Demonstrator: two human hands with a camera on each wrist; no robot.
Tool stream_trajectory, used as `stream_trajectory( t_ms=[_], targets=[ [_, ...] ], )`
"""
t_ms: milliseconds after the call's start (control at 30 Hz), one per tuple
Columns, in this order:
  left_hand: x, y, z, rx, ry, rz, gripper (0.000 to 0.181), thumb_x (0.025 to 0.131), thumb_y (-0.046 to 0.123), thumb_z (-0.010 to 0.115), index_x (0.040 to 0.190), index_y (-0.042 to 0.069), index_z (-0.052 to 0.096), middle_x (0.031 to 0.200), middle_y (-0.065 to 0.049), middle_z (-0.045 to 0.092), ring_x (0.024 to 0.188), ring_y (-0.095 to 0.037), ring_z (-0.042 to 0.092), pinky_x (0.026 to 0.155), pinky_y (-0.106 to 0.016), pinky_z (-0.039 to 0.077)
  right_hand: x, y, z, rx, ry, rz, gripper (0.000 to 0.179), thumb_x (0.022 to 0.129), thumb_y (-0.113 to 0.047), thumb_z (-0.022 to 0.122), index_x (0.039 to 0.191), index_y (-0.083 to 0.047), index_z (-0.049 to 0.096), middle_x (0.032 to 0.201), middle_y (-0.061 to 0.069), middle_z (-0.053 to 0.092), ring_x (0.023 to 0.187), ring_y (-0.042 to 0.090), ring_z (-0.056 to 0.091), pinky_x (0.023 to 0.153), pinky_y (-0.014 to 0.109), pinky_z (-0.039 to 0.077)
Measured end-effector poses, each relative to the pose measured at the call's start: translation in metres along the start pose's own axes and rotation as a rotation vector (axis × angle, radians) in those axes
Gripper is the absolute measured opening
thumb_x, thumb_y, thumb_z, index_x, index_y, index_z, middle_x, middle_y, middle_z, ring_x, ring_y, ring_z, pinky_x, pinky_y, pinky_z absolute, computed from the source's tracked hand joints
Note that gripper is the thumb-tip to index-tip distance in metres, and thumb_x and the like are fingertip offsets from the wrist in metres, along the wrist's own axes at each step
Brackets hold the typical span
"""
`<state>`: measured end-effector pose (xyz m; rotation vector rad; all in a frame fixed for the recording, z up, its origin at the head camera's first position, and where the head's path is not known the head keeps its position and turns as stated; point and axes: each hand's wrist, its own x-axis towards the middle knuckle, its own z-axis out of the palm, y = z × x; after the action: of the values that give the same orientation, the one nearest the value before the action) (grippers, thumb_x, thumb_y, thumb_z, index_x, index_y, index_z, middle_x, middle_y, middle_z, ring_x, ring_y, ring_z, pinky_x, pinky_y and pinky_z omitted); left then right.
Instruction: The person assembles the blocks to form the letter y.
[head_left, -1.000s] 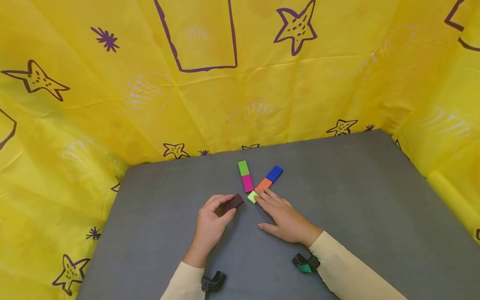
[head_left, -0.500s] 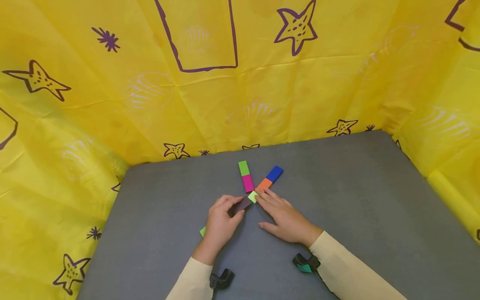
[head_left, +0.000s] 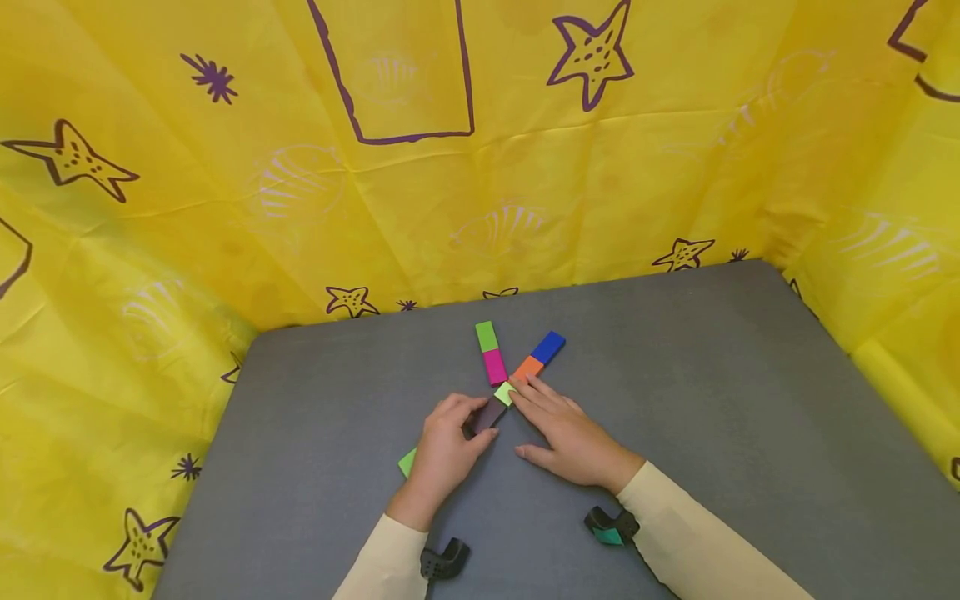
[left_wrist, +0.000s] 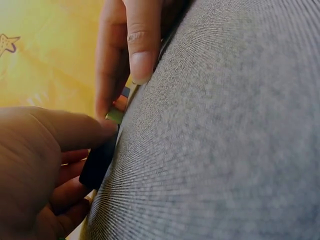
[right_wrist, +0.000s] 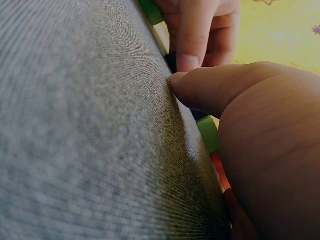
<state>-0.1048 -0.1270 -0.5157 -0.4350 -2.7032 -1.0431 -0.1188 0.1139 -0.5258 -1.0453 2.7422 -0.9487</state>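
My left hand pinches a dark brown block between thumb and fingers, low on the table. The block's far end meets a pale green block in the head view. Fingertips of my right hand rest on the pale green block and the near part of an orange block, the fingers nearly straight. A blue block continues that line beyond the orange one. In the left wrist view the dark block stands against the cloth, partly covered by the thumb.
Left of the blue and orange line lie a magenta block and a green block, end to end. Another green block peeks out beside my left hand, mostly hidden. A yellow patterned cloth hangs behind the grey table.
My left hand has carried the dark block rightward to the pale green one and turned it slightly into line. A green block has come into sight left of that hand. My right hand stays put.
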Motion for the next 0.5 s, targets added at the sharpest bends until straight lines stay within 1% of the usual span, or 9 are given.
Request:
stream_trajectory(
  t_ms=[67, 167, 267, 333, 400, 500],
  targets=[
    [0.000, 0.000, -0.002, -0.021, -0.037, -0.015, 0.048, 0.085, 0.012, 0.097, 0.129, 0.004, 0.077, 0.113, -0.003, 0.070, 0.103, -0.018, 0.067, 0.085, -0.039, 0.059, 0.000, 0.000, 0.000, 0.002, -0.001, 0.000, 0.081, 0.104, -0.033, 0.078, 0.168, -0.002, 0.039, 0.178, 0.008, 0.026, 0.164, 0.034, 0.016, 0.118, 0.070, 0.031],
    [0.001, -0.001, -0.009, -0.086, -0.104, -0.036, 0.056, 0.086, 0.010, 0.096, 0.137, 0.004, 0.073, 0.122, -0.004, 0.070, 0.112, -0.019, 0.068, 0.093, -0.042, 0.059, 0.000, 0.000, 0.000, 0.001, 0.000, 0.000, 0.082, 0.103, -0.033, 0.079, 0.168, -0.002, 0.039, 0.178, 0.008, 0.026, 0.164, 0.034, 0.016, 0.118, 0.070, 0.031],
    [0.002, -0.004, -0.017, -0.132, -0.181, -0.035, 0.062, 0.087, 0.005, 0.094, 0.143, 0.003, 0.068, 0.131, -0.004, 0.069, 0.121, -0.021, 0.067, 0.102, -0.046, 0.055, 0.000, 0.000, 0.000, -0.001, 0.001, 0.000, 0.081, 0.104, -0.033, 0.078, 0.168, -0.002, 0.039, 0.178, 0.008, 0.026, 0.164, 0.034, 0.016, 0.118, 0.070, 0.031],
    [0.003, -0.005, -0.021, -0.141, -0.216, -0.029, 0.064, 0.087, 0.001, 0.092, 0.146, 0.003, 0.067, 0.134, -0.005, 0.068, 0.123, -0.022, 0.066, 0.104, -0.048, 0.054, 0.000, 0.001, 0.000, 0.000, 0.000, 0.000, 0.081, 0.104, -0.034, 0.078, 0.168, -0.002, 0.039, 0.178, 0.007, 0.025, 0.164, 0.034, 0.015, 0.118, 0.070, 0.031],
    [0.003, -0.006, -0.022, -0.137, -0.226, -0.028, 0.064, 0.087, -0.001, 0.091, 0.146, 0.004, 0.067, 0.134, -0.005, 0.069, 0.122, -0.022, 0.066, 0.104, -0.050, 0.053, 0.001, 0.001, 0.001, 0.003, -0.001, -0.002, 0.081, 0.104, -0.034, 0.078, 0.168, -0.002, 0.039, 0.178, 0.007, 0.025, 0.164, 0.034, 0.015, 0.119, 0.070, 0.030],
    [0.003, -0.006, -0.022, -0.121, -0.213, -0.031, 0.062, 0.087, -0.002, 0.090, 0.144, 0.004, 0.069, 0.132, -0.005, 0.070, 0.119, -0.022, 0.067, 0.102, -0.050, 0.054, 0.001, 0.001, 0.000, 0.006, -0.003, -0.001, 0.081, 0.104, -0.034, 0.078, 0.168, -0.002, 0.038, 0.178, 0.007, 0.025, 0.164, 0.034, 0.015, 0.119, 0.070, 0.030]
  ],
)
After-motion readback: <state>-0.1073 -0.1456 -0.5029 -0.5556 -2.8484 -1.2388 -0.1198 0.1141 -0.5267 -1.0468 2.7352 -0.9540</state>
